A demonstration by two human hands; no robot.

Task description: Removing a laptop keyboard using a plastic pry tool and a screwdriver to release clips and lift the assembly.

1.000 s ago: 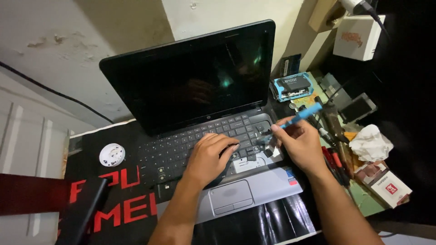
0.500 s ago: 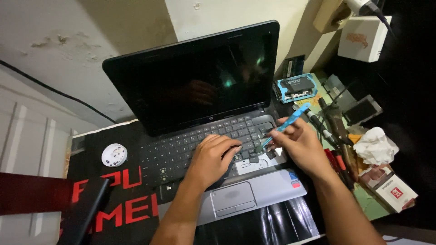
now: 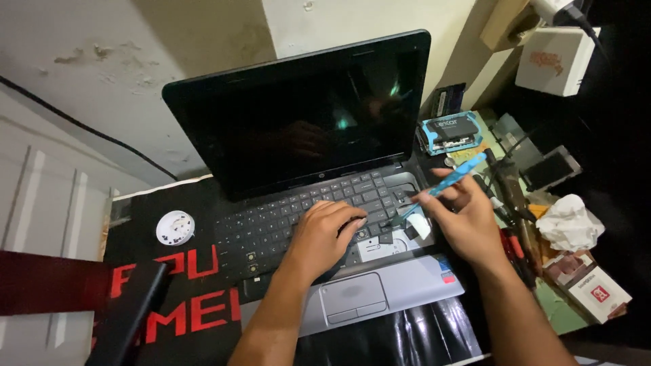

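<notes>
An open laptop (image 3: pixel 380 288) with a dark screen (image 3: pixel 298 122) sits on a black mat with red letters. My left hand (image 3: pixel 325 234) presses flat on the lower right part of the black keyboard (image 3: pixel 271 224). My right hand (image 3: pixel 461 217) holds a blue pry tool (image 3: pixel 447 179), its tip down at the keyboard's right edge. There the keyboard is lifted and pale parts (image 3: pixel 407 234) show underneath.
A small white round dish (image 3: pixel 175 227) lies left of the laptop. Right of it are a blue-edged small box (image 3: pixel 451 132), a crumpled tissue (image 3: pixel 569 224), a phone (image 3: pixel 549 169), hand tools (image 3: pixel 515 224) and a white-and-red packet (image 3: pixel 597 291). A white box (image 3: pixel 556 61) stands at the upper right.
My right hand has shifted slightly with the blue tool at the keyboard's right edge. My left hand stays pressed on the keys. The view has moved a little.
</notes>
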